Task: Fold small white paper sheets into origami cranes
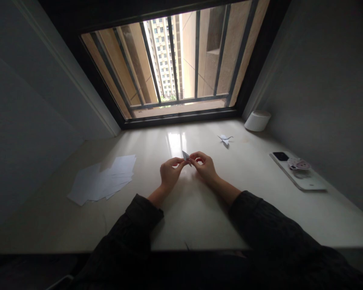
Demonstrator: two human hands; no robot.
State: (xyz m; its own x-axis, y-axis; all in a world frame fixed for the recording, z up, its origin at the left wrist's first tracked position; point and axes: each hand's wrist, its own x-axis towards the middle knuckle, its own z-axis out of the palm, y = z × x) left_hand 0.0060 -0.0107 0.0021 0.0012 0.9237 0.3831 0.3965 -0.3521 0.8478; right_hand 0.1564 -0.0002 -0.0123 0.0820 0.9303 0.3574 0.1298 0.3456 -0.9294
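A small piece of folded paper (185,155) with a pointed tip is pinched between both hands above the middle of the white surface. My left hand (170,172) grips it from the left, thumb and fingertips together. From the right, my right hand (205,166) has its thumb and fingers closed on the same paper. The fingertips cover its lower part, so the whole folded shape cannot be made out. Beyond my right hand stands a white folded paper crane (225,139), apart from both hands.
Loose white paper sheets (104,179) lie overlapping at the left. On the right, a white phone (311,181) with a round grip lies near the wall. A white cylinder-like object (257,121) stands in the back right corner. A barred window (181,117) borders the white sill (193,217).
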